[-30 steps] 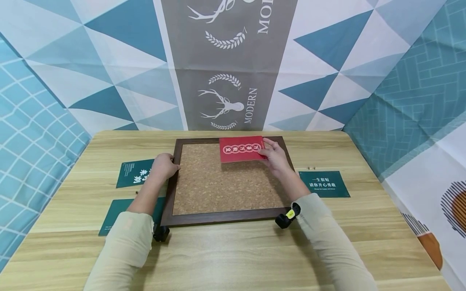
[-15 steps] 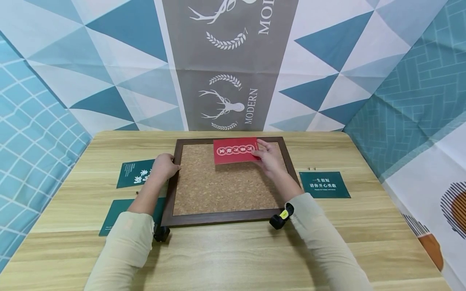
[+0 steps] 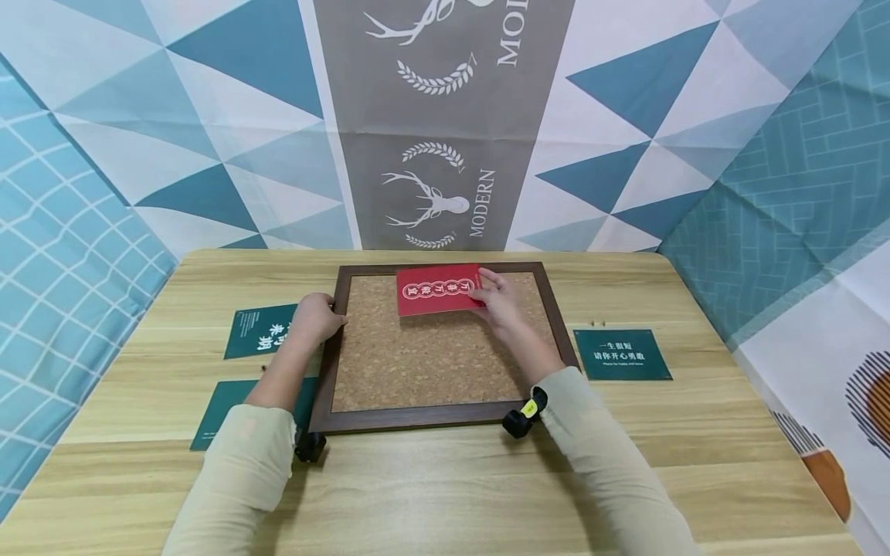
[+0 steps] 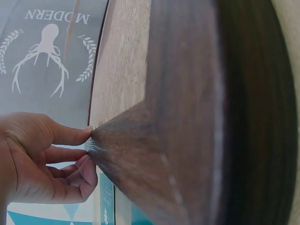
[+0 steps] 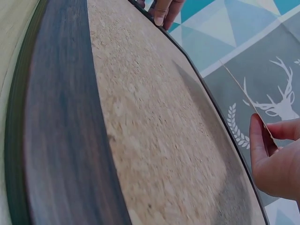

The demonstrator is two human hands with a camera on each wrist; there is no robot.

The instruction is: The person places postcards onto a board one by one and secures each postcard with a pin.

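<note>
A cork board [image 3: 431, 363] with a dark brown wooden frame lies on the table. My left hand [image 3: 315, 318] grips the left side of that frame; in the left wrist view, the thumb and forefinger of the left hand [image 4: 47, 157] pinch its edge. Over the upper part of the cork, my right hand [image 3: 502, 305] holds a red card [image 3: 434, 291] with white lettering by its right end. The right wrist view shows the card [image 5: 241, 86] edge-on, raised off the cork, between the thumb and fingers of the right hand [image 5: 279, 159].
Green cards with white lettering lie beside the board: one [image 3: 622, 355] on the right, one [image 3: 253, 332] on the upper left and another [image 3: 215, 413] below it, partly covered by my left arm. Small pins [image 3: 596, 323] sit above the right card. A patterned cloth wall stands behind the table.
My right hand has moved left with the red card, carrying it over the cork toward the board's upper left. The left hand stays at the frame's left side.
</note>
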